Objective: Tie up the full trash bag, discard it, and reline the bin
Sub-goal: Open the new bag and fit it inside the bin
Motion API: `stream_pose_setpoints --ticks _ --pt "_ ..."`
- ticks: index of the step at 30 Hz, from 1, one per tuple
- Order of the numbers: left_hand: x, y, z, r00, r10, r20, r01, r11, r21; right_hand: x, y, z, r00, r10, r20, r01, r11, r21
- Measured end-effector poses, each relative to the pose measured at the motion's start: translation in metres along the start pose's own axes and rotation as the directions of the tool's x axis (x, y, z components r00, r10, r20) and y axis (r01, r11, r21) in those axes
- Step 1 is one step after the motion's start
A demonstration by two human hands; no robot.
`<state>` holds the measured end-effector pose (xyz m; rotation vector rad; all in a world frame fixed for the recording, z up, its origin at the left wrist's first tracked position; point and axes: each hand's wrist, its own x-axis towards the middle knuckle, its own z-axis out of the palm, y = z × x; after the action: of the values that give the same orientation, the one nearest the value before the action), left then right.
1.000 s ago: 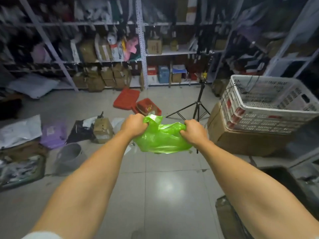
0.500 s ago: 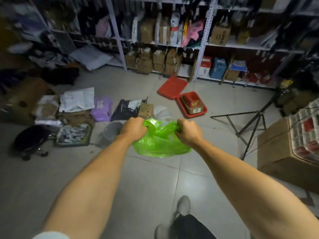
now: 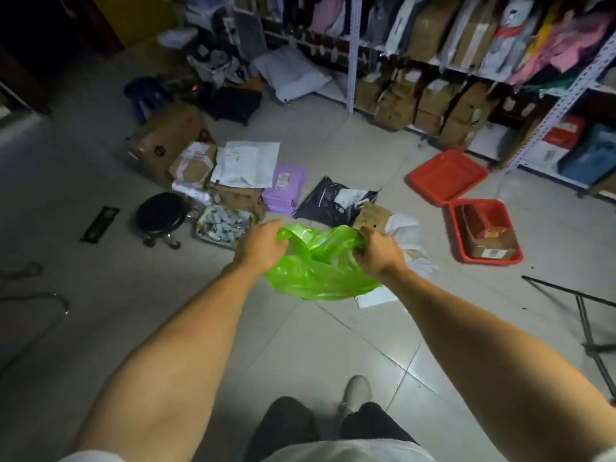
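While the view has swung from the white crate toward the parcels strewn on the tiled floor, the left hand and right hand stay clenched on the thin translucent green plastic bag, held mid-air between them, apparently a fresh liner with no bin visible.

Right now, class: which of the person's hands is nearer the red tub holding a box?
Right. The right hand is beside the red tub; the left hand is farther off, across the green bag.

Under you is a pale glossy tiled floor. On it lie a flat purple plastic mailer, a black round stool, and two red plastic trays, touching.
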<state>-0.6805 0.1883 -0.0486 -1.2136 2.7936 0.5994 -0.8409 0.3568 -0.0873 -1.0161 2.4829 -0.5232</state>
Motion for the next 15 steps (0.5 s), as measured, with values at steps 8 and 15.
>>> stream_pose_setpoints --ticks 8,15 --pt "0.092 -0.075 -0.016 0.997 -0.063 0.042 0.063 0.998 -0.002 0.108 -0.063 0.028 0.995 -0.049 0.087 0.052 0.998 -0.036" --pt "0.196 -0.14 -0.025 0.996 -0.012 0.083 0.015 0.999 -0.038 0.186 -0.113 0.065 0.996 0.08 0.049 -0.082 0.996 0.031"
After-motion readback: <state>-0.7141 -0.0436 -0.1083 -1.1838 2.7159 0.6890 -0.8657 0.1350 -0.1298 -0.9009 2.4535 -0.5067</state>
